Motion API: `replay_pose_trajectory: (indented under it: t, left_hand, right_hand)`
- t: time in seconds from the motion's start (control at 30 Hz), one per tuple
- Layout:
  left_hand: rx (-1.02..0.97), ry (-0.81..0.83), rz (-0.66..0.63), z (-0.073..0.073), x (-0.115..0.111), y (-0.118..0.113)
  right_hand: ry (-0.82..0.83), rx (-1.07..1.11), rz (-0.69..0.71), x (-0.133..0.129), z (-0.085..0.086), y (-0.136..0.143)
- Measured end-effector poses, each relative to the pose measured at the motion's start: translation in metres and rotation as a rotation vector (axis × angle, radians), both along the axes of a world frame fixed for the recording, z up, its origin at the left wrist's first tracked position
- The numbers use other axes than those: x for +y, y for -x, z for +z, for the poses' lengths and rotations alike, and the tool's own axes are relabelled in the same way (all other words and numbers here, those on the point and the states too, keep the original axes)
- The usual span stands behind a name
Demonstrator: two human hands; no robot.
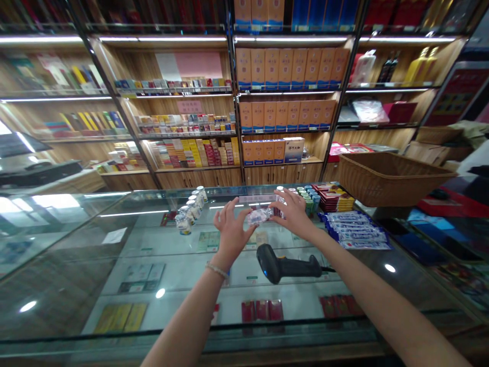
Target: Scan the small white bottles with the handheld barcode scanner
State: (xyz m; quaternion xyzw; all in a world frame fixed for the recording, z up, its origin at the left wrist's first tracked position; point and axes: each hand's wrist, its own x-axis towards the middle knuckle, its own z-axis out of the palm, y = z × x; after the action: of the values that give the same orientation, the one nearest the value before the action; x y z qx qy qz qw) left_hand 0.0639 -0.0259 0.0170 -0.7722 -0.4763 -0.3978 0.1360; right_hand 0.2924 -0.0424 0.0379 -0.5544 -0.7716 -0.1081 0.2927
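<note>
Above the glass counter, both my hands hold one small clear-and-white wrapped item between them. My left hand, with a bracelet at the wrist, pinches its left end between thumb and fingers. My right hand grips the right end. A black barcode scanner lies on the glass just below the hands. To the left stands a slanting row of small white bottles. Behind my right hand are more small bottles with green and blue labels, partly hidden.
Right of my hands lie blue-and-white packets and a stack of red-and-yellow packs. A brown wicker basket stands at the right. Shelves of orange boxes line the back wall. A white paper lies at the left.
</note>
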Motion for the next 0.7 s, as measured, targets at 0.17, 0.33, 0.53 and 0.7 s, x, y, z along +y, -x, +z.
replay_pose_trajectory:
  t: [0.17,0.33,0.53,0.7]
  left_hand:
    - [-0.016,0.006,0.006,0.001,0.002,0.001]
    - [-0.019,0.022,-0.009,0.001,0.002,0.002]
    - [-0.011,0.038,-0.039,-0.003,0.001,0.0]
    - [0.004,0.07,-0.033,-0.004,0.001,0.0]
  right_hand:
    - [0.002,-0.018,0.053,0.003,0.017,0.0]
    - [-0.006,-0.022,0.078,0.007,0.035,0.011]
    - [-0.043,-0.021,0.058,0.015,0.043,0.026]
    - [-0.067,0.004,0.035,0.018,0.045,0.031]
